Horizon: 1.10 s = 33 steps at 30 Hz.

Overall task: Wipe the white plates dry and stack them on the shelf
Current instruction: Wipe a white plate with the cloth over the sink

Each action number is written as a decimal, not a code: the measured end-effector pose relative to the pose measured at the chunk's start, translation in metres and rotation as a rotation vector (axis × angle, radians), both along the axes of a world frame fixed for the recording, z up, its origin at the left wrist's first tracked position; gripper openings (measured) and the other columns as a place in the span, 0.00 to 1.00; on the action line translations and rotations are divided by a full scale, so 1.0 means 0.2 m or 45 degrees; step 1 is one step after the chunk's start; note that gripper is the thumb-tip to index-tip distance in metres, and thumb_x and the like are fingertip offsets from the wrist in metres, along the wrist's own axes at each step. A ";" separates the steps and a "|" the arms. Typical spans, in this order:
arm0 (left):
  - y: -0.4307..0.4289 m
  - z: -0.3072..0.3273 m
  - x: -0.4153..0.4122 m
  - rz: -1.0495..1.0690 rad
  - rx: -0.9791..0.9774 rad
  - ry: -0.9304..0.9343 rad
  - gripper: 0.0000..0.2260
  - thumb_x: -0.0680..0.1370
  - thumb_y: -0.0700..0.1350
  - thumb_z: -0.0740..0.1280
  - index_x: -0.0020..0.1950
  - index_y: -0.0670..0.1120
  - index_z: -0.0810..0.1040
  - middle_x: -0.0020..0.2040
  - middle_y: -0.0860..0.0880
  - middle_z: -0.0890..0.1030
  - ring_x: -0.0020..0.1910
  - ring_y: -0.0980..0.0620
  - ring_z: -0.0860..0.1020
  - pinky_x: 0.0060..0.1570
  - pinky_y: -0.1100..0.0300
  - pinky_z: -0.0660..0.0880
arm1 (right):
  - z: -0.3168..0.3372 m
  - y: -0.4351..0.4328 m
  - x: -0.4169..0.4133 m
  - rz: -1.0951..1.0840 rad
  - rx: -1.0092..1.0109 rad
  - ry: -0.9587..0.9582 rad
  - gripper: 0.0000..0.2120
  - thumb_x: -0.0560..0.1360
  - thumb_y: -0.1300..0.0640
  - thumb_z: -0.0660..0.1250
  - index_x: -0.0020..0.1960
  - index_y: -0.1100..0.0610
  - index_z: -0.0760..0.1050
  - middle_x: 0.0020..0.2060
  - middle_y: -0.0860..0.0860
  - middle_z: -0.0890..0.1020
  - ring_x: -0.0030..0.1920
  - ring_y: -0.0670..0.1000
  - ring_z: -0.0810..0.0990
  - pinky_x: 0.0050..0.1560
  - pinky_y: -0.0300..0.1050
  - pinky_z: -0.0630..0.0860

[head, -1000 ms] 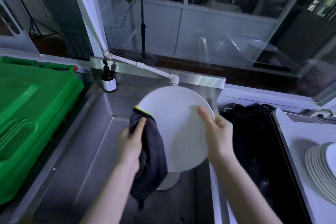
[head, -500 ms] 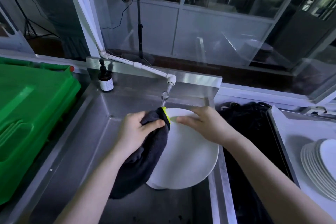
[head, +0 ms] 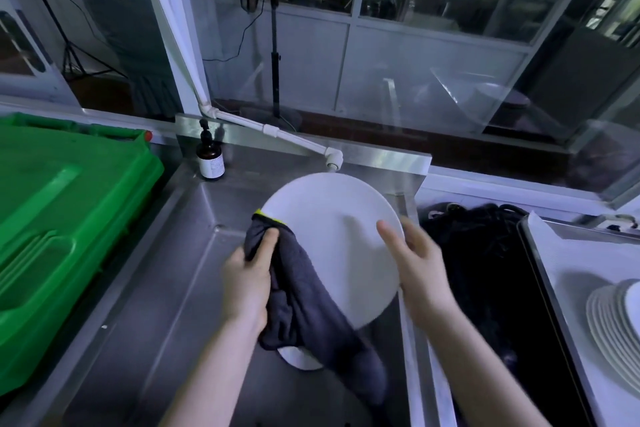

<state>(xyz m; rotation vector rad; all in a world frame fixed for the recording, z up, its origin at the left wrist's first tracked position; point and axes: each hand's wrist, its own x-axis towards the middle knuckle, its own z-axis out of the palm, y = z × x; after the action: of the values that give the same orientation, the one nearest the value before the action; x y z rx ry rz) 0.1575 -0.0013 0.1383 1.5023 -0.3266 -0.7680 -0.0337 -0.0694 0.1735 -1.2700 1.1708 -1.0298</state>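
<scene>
Head view: a round white plate is held tilted above a stainless steel sink, its face turned toward the camera. The right hand holds the plate's right edge, thumb laid across the face and the other fingers behind the rim. The left hand grips a dark grey cloth with a yellow-green hem, bunched against the plate's left edge; the rest of the cloth hangs down into the sink. Below the cloth, part of a second white dish shows on the sink floor. A stack of white plates sits on a white-lined surface at the far right. A green plastic crate lies left of the sink. A brown pump bottle stands at the sink's back corner, near a white pipe tap.
</scene>
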 end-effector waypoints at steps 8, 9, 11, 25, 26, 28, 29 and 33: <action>-0.04 0.16 0.06 -0.706 -0.158 -0.714 0.07 0.70 0.46 0.77 0.36 0.48 0.82 0.31 0.51 0.82 0.30 0.60 0.73 0.32 0.64 0.68 | 0.20 -0.06 0.03 0.490 -0.682 0.734 0.24 0.75 0.46 0.70 0.35 0.67 0.72 0.27 0.57 0.66 0.31 0.43 0.62 0.32 0.43 0.60; -0.03 0.14 0.06 -0.618 -0.127 -0.631 0.07 0.72 0.45 0.76 0.36 0.47 0.81 0.30 0.52 0.81 0.31 0.59 0.73 0.32 0.64 0.69 | 0.20 -0.06 0.02 0.421 -0.641 0.667 0.22 0.75 0.46 0.70 0.33 0.63 0.74 0.26 0.55 0.67 0.30 0.43 0.62 0.31 0.43 0.60; -0.01 0.08 0.04 -0.322 0.001 -0.398 0.09 0.75 0.48 0.73 0.37 0.46 0.79 0.29 0.54 0.80 0.33 0.54 0.76 0.33 0.63 0.71 | 0.17 -0.05 0.01 0.183 -0.433 0.439 0.20 0.76 0.49 0.71 0.29 0.55 0.73 0.23 0.45 0.67 0.27 0.42 0.63 0.29 0.39 0.60; -0.02 0.05 0.08 -0.433 0.031 -0.426 0.07 0.73 0.49 0.74 0.36 0.49 0.82 0.29 0.54 0.80 0.29 0.59 0.74 0.32 0.63 0.70 | 0.17 -0.12 -0.01 0.547 -0.352 0.619 0.19 0.74 0.43 0.72 0.45 0.61 0.80 0.32 0.49 0.78 0.35 0.43 0.74 0.36 0.38 0.69; -0.03 0.08 0.09 -0.545 0.005 -0.528 0.08 0.72 0.48 0.75 0.37 0.46 0.82 0.30 0.52 0.80 0.30 0.58 0.73 0.32 0.62 0.68 | 0.18 -0.13 0.01 0.615 -0.382 0.677 0.25 0.73 0.41 0.70 0.43 0.65 0.77 0.31 0.54 0.73 0.34 0.44 0.71 0.36 0.41 0.67; -0.05 0.13 0.09 -0.689 -0.048 -0.619 0.07 0.71 0.47 0.76 0.40 0.45 0.83 0.35 0.46 0.83 0.33 0.57 0.74 0.34 0.61 0.68 | 0.17 -0.11 0.03 0.638 -0.427 0.694 0.29 0.74 0.41 0.69 0.39 0.69 0.71 0.30 0.52 0.67 0.32 0.45 0.66 0.34 0.45 0.63; -0.05 0.13 0.10 -0.713 -0.060 -0.603 0.06 0.71 0.47 0.76 0.40 0.45 0.83 0.36 0.45 0.84 0.33 0.57 0.75 0.35 0.62 0.69 | 0.16 -0.11 0.04 0.616 -0.437 0.669 0.28 0.75 0.43 0.70 0.39 0.70 0.70 0.30 0.52 0.67 0.32 0.46 0.65 0.33 0.45 0.62; -0.01 0.05 0.06 -0.358 0.077 -0.341 0.09 0.75 0.48 0.72 0.37 0.46 0.80 0.31 0.53 0.82 0.35 0.54 0.77 0.34 0.63 0.72 | 0.11 -0.10 0.03 0.289 -0.262 0.385 0.24 0.76 0.49 0.72 0.40 0.72 0.73 0.31 0.53 0.70 0.34 0.49 0.67 0.36 0.46 0.63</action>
<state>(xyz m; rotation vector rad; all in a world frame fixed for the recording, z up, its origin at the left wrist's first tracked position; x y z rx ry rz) 0.1696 -0.0024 0.1475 1.6397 -0.7333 -0.8016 -0.0269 -0.0899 0.1957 -1.7256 1.1320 -0.8237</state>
